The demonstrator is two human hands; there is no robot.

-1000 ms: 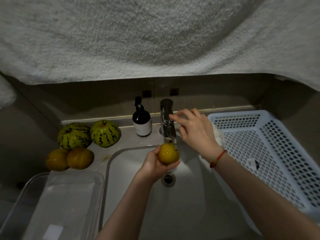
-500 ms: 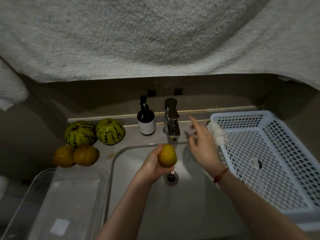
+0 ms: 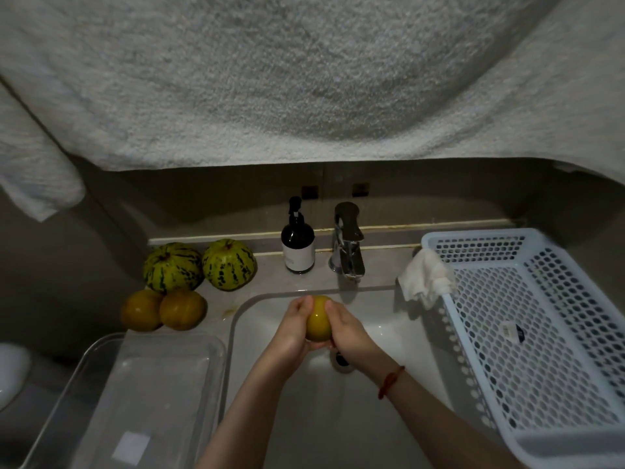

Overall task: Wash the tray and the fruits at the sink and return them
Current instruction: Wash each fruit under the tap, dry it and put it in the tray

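Over the white sink (image 3: 378,333), just below the chrome tap (image 3: 348,245), I hold a yellow fruit (image 3: 318,319) between both hands. My left hand (image 3: 291,333) cups its left side and my right hand (image 3: 345,333) wraps its right side. A clear plastic tray (image 3: 101,360) stands empty on the counter left of the sink. Behind it lie two orange fruits (image 3: 164,309) and two green striped melons (image 3: 199,264).
A dark soap pump bottle (image 3: 298,243) stands left of the tap. A white perforated basket (image 3: 527,333) sits right of the sink, with a white cloth (image 3: 426,277) draped over its near corner. A large pale towel (image 3: 304,79) hangs overhead.
My right hand left the tap handle, swung down and closed round the right side of the fruit. The left hand kept hold of the fruit under the tap.
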